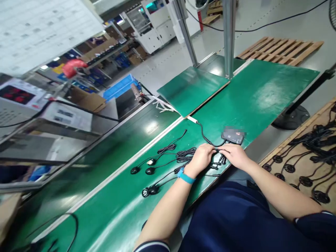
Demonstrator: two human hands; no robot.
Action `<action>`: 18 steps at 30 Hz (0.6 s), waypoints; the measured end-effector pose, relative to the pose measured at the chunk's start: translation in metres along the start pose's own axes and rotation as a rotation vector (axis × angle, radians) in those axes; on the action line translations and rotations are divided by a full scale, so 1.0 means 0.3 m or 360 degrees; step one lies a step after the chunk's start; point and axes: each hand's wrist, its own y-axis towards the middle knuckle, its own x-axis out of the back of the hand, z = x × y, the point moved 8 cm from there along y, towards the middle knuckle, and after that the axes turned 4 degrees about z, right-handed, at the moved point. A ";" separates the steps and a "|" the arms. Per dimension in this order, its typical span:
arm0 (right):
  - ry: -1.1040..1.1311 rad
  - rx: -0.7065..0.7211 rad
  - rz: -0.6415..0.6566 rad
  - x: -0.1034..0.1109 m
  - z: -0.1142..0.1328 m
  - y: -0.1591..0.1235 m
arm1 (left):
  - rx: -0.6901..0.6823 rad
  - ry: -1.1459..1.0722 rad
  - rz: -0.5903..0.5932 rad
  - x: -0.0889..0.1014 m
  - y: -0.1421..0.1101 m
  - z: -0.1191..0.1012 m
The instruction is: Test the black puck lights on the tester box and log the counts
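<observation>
My left hand [202,158], with a blue band at the wrist, pinches a black cable connector [216,150] from the left. From the other side my right hand [234,154] grips the same connector, so the two hands nearly meet. Just beyond them lies a dark box-shaped device [232,135] with short leads; a black cable [203,134] runs from it to a white plug-like piece [192,119]. Left of my hands are coiled black cables [185,154] with round black heads [150,170]. Loose cable ends [222,160] hang below my fingers.
A green-topped bench [262,91] runs diagonally, with a raised green board [194,89] and metal posts [229,38]. At right, a cardboard-lined container [286,145] holds many black cables. A wooden pallet [280,49] and a fan base [291,115] stand beyond.
</observation>
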 end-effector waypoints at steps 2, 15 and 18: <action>0.0063 -0.0020 0.0052 -0.001 -0.006 0.005 | 0.0007 0.0088 -0.0032 0.002 -0.002 -0.006; 0.0047 -0.0114 0.0120 -0.012 -0.056 0.019 | 0.0004 0.0404 -0.0032 -0.019 -0.006 -0.040; -0.0054 0.0014 -0.0042 0.006 -0.021 -0.009 | 0.0075 0.0371 -0.0196 0.075 -0.087 -0.030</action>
